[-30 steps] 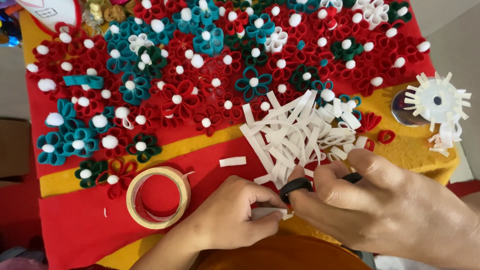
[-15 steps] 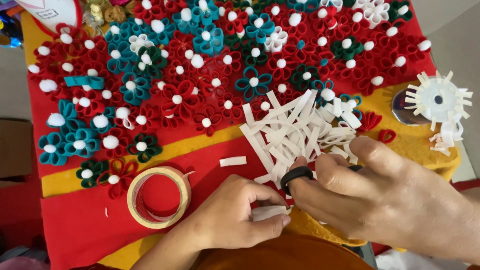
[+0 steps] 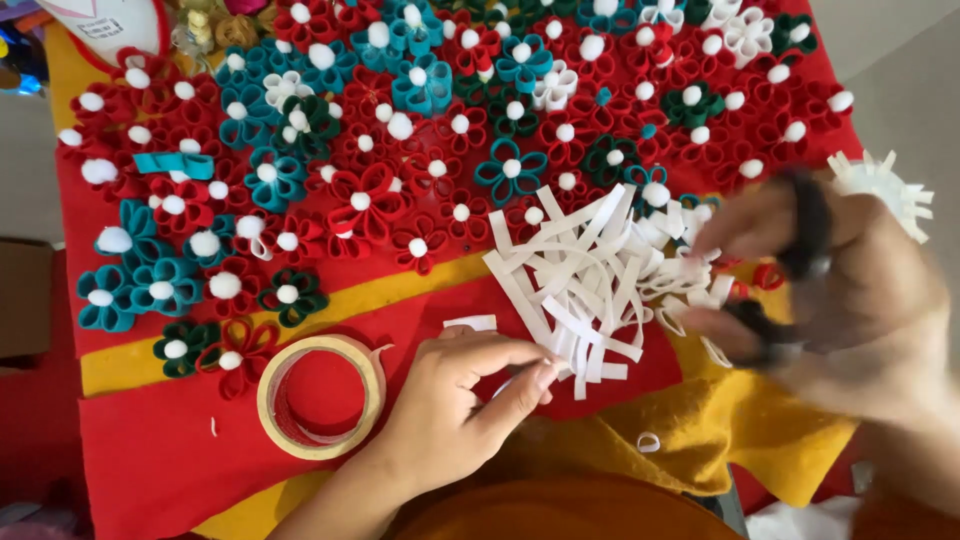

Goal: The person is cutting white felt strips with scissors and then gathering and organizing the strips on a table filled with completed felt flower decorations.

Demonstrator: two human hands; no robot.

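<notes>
Since the earlier frame your right hand (image 3: 830, 290) has lifted off the cloth and swung right, blurred, with the black-handled scissors (image 3: 800, 260) gripped on its fingers. Your left hand (image 3: 450, 400) rests near centre, fingers curled loosely, pinching one end of the white paper strips (image 3: 580, 290). The strips lie in a loose pile on the red cloth (image 3: 150, 460). Judge them light, limp and easily creased; take one by its end. A tape roll (image 3: 320, 395) lies left. A white package (image 3: 105, 25) sits far left.
</notes>
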